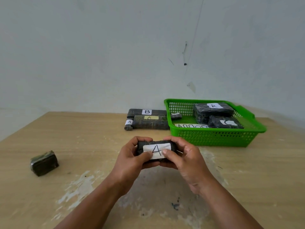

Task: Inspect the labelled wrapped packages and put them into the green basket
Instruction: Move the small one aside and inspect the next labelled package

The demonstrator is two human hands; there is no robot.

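Both my hands hold one dark wrapped package point(145, 144) above the table's middle, its white label marked "A" facing me. My left hand point(132, 157) grips its left end and my right hand point(181, 156) grips its right end, thumbs on the label. The green basket point(214, 136) stands behind to the right; inside are a large package labelled "A" point(212, 111), one labelled "C" point(224, 123), a small package point(176, 115) and a lettered paper strip point(189, 125). Left of the basket lie a "B" package point(146, 112), an "A" package point(150, 123) and a small "A" roll point(128, 124).
A lone dark wrapped package point(44, 163) with no label showing sits at the left of the wooden table point(82, 146). A pale wall point(115, 55) rises right behind the table. The table top has worn white patches near me.
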